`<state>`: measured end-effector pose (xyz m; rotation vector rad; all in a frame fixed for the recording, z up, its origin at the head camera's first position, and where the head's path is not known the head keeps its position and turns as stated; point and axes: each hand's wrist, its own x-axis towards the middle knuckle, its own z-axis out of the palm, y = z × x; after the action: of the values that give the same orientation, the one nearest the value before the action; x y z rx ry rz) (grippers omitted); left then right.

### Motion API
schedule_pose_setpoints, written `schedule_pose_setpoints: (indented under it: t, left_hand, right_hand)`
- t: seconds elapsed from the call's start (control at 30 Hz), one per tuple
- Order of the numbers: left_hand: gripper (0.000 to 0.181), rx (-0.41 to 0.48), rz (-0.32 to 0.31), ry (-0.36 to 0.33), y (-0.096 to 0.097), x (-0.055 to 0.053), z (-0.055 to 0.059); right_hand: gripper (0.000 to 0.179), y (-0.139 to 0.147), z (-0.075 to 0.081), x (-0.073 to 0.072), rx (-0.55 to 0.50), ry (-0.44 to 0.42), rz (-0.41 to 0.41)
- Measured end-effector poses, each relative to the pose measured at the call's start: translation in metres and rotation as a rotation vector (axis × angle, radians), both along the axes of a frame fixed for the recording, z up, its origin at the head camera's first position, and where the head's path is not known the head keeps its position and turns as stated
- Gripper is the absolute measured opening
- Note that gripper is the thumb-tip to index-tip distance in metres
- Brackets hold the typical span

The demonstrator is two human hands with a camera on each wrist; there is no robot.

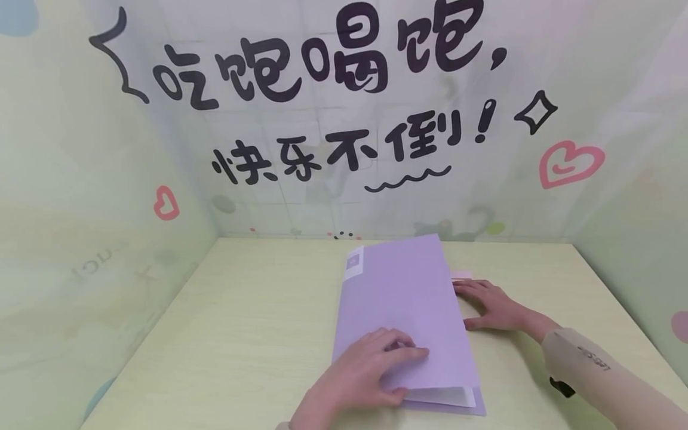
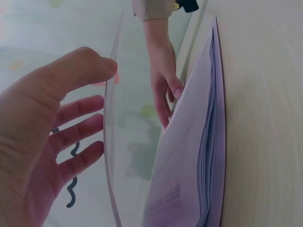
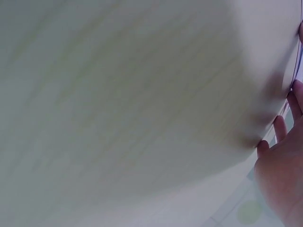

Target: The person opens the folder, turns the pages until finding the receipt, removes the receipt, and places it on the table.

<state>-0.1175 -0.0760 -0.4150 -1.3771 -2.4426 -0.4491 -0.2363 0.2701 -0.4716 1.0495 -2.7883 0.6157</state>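
A light purple folder [image 1: 398, 298] lies on the table, a white label near its top left corner. White pages [image 1: 441, 396] show at its near edge, under the cover. My left hand [image 1: 371, 364] rests on the cover's lower left part. In the left wrist view, that hand's [image 2: 57, 123] fingertips and thumb touch the raised cover [image 2: 110, 142], which stands apart from the printed pages [image 2: 180, 156]. At the folder's right edge is my right hand [image 1: 494, 307], fingers and thumb extended against it; its fingertips are partly hidden. A small pink piece [image 1: 461, 275] sticks out beside them.
The pale wood-grain table [image 1: 242, 334] spreads on both sides of the folder. A printed backdrop [image 1: 301, 209] with black characters and hearts stands behind it, with side walls left and right. A small black object [image 1: 562, 387] sits under the right sleeve [image 1: 602, 364].
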Motion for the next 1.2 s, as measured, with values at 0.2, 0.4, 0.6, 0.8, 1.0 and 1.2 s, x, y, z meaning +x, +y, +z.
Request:
schedule_pose_setpoints:
  t: [0.2,0.4,0.6,0.8,1.0,1.2]
  left_hand:
    - [0.055,0.120,-0.029,0.097,-0.010,0.006,0.008]
    - [0.056,0.182,-0.048,0.206,-0.018,0.011,0.015]
    - [0.068,0.202,-0.019,0.256,-0.023,0.013,0.026]
    - [0.067,0.261,-0.034,0.314,-0.023,0.011,0.030]
    - [0.061,0.334,-0.050,0.356,-0.024,0.007,0.035]
    - [0.065,0.415,0.002,0.314,-0.033,0.012,0.035]
  right_hand:
    - [0.076,-0.004,0.002,-0.001,0.007,-0.005,0.005]
    - [0.077,-0.004,-0.002,-0.005,0.008,-0.026,0.005]
    - [0.077,-0.001,-0.004,-0.006,0.019,0.001,-0.004]
    - [0.077,-0.002,-0.005,-0.004,0.016,-0.011,-0.005]
    - [0.076,-0.004,-0.002,-0.004,0.017,-0.006,0.010]
    - [0.077,-0.003,-0.002,-0.005,0.027,-0.015,0.012]
